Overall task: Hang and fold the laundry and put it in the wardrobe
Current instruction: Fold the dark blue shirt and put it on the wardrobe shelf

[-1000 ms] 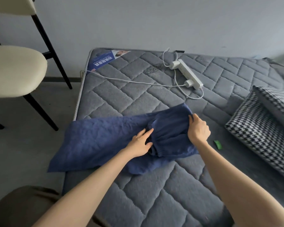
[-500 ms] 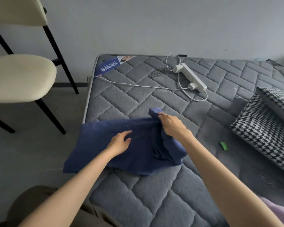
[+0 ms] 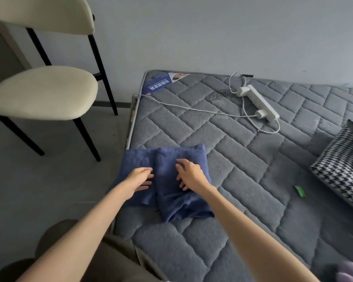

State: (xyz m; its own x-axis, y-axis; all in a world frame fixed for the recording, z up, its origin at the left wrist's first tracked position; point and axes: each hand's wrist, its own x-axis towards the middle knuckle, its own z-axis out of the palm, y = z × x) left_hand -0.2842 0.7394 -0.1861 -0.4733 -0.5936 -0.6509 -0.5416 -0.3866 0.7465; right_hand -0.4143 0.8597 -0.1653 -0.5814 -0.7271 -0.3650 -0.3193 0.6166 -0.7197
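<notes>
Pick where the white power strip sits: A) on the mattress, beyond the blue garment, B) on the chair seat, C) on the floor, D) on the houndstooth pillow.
A: the power strip lies on the mattress, farther from the camera than the blue garment.

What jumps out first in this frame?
A folded blue garment lies at the near left edge of the grey mattress, with the left hand and right hand both resting on it. Farther back, a white power strip with cables lies on the mattress. A cream chair stands on the floor to the left.
</notes>
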